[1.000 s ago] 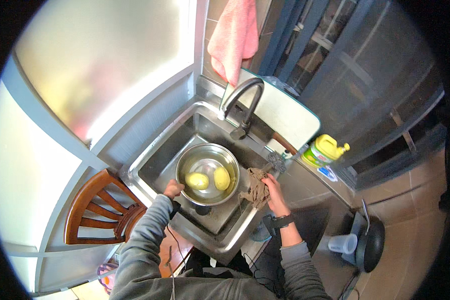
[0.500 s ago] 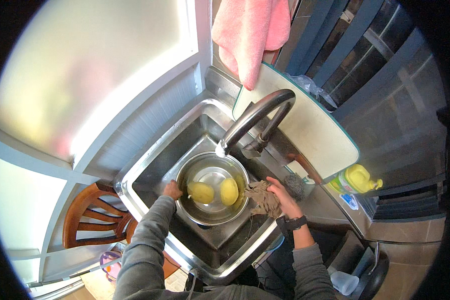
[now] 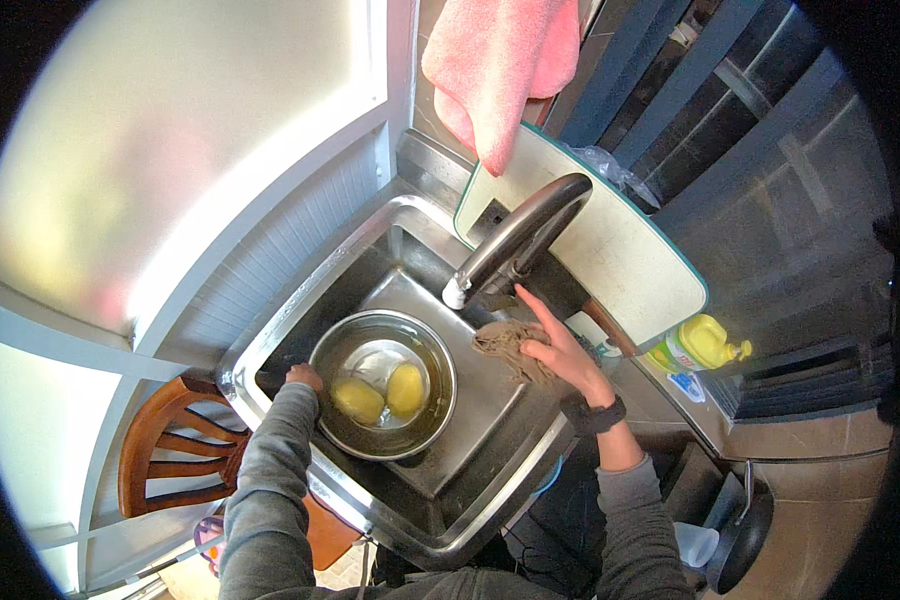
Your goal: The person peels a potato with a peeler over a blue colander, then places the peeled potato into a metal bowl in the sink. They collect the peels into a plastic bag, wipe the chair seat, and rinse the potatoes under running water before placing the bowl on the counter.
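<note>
A round stainless steel bowl (image 3: 448,400) rests in the metal sink (image 3: 480,430), toward its left side. Two yellow oval pieces that look like peeled potatoes (image 3: 406,388) lie in it. My left hand (image 3: 305,378) is closed on the bowl's left rim, its fingers partly hidden. In my right hand (image 3: 567,362) is a crumpled brown cloth (image 3: 508,342), held right of the bowl. The index finger stretches out toward the base of the curved metal faucet (image 3: 520,235), close to its lever; whether it touches, I cannot tell. The spout hangs above the sink, right of the bowl.
A white cutting board (image 3: 630,260) with a green edge leans behind the faucet. Above it hangs a pink towel (image 3: 500,70). A yellow soap bottle (image 3: 703,343) stands at the right. Left of the sink is a wooden chair (image 3: 175,445); a dark pan (image 3: 745,540) is at lower right.
The bowl has slid left across the sink with my left hand on its rim. My right hand has risen with the cloth, its index finger now extended toward the faucet lever.
</note>
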Motion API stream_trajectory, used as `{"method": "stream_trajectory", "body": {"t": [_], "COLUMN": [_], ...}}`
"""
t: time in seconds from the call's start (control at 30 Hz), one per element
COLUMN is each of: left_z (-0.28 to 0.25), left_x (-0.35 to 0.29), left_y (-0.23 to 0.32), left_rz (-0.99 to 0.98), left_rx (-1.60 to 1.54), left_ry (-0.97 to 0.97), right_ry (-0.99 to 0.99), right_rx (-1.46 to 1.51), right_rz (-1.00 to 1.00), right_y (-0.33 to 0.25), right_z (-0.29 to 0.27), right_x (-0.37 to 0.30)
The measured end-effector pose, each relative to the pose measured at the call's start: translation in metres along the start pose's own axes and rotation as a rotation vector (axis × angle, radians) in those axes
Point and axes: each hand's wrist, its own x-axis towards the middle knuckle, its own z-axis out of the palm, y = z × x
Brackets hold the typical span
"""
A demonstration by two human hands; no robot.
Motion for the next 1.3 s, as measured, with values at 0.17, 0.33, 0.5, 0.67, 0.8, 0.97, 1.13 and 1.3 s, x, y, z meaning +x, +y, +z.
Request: {"method": "stream_trajectory", "body": {"t": [0.17, 0.33, 0.5, 0.67, 0.8, 0.97, 1.13, 1.3], "left_z": [-0.007, -0.029, -0.094, -0.107, -0.101, -0.087, -0.092, -0.116], "left_x": [0.015, -0.003, -0.048, -0.129, -0.147, -0.139, -0.155, -0.166], "left_y": [-0.01, -0.019, 0.015, 0.08, 0.122, 0.17, 0.181, 0.161], "left_rz": [0.019, 0.161, 0.288, 0.36, 0.372, 0.181, 0.391, 0.545], "left_rx": [-0.007, -0.155, -0.51, -1.396, -1.786, -1.934, -2.054, -1.958], "left_ry": [-0.067, 0.197, -0.069, -0.416, -0.663, -0.596, -0.588, -0.418], "right_ry": [0.016, 0.145, 0.215, 0.299, 0.525, 0.742, 0.432, 0.065], "right_rx": [-0.19, -0.305, -0.514, -0.574, -0.348, -0.162, 0.792, 1.409], "right_rz": [-0.03, -0.049, 0.035, 0.064, 0.068, 0.107, 0.165, 0.322], "right_y": [0.001, 0.006, 0.004, 0.013, 0.026, 0.039, 0.043, 0.052], "right_z": [0.006, 0.017, 0.033, 0.061, 0.094, 0.129, 0.145, 0.15], "right_x": [0.026, 0.03, 0.012, -0.003, -0.006, -0.004, 0.029, 0.061]}}
